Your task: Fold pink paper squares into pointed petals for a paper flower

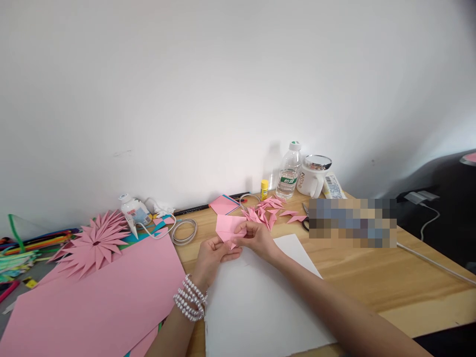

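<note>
Left hand and right hand: both pinching folded pink paper — just below frame centre | right of centre: clear plastic bottle, part-filled; white handled mug — contents hidden

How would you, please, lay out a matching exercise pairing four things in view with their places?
1. clear plastic bottle
2. small folded pink paper
3. spiky pink paper rosette
4. pearly beaded bracelets

A. overlapping the large flat pink sheet
B. worn on the left arm
C. beside the white handled mug
D. held by left hand and right hand

Pairs: 1-C; 2-D; 3-A; 4-B.
</note>
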`<state>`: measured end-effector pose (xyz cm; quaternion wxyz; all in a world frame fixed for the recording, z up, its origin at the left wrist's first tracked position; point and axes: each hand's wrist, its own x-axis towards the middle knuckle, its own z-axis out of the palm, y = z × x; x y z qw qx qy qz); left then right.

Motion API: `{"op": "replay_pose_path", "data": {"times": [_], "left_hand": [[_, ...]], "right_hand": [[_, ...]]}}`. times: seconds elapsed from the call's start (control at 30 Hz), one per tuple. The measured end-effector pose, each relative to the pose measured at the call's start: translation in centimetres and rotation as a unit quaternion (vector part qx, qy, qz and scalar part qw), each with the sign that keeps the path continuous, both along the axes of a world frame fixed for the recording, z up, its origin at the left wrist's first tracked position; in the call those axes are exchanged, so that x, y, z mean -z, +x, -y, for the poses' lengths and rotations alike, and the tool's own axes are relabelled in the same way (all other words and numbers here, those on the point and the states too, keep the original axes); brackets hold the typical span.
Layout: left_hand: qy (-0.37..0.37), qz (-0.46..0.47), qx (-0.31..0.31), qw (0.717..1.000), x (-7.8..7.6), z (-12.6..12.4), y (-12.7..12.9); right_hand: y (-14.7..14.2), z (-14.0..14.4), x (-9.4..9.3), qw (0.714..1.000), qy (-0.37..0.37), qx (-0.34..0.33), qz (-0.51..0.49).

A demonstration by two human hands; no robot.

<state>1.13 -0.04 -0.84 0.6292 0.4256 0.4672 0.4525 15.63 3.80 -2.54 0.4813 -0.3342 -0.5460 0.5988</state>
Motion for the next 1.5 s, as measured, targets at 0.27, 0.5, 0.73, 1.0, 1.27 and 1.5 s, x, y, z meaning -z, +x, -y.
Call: {"op": "replay_pose_path", "data": {"times": [0.27,0.5,0.73,1.0,1.27,1.5], "left_hand": [[0.005,0.014,0.029,0.999,0.1,0.1,-0.1],[-0.006,0.036,0.050,0.998,-0.7,0.1,-0.2],[-0.024,-0.014,0.055,0.998,-0.4,0.0,-0.4],[-0.012,-0.020,0.034,0.999,0.4,0.1,-0.2],[-0.010,-0.009,0.028,0.999,0.4,0.1,0.1],[-0.024,-0.011,0.008,1.000,0.4,0.2,0.3]], "right_hand": [[0.2,-0.5,1.1,0.999,-0.003,0.010,0.035],[0.4,-0.7,1.4,0.999,-0.009,0.011,0.042],[0.4,-0.8,1.5,0.999,-0.009,0.009,0.048],[0.4,-0.6,1.3,0.998,-0.005,0.013,0.056],[0.3,-0.6,1.0,0.998,-0.005,0.006,0.057],[0.3,-0.5,0.8,0.998,-0.004,-0.010,0.059]]}}
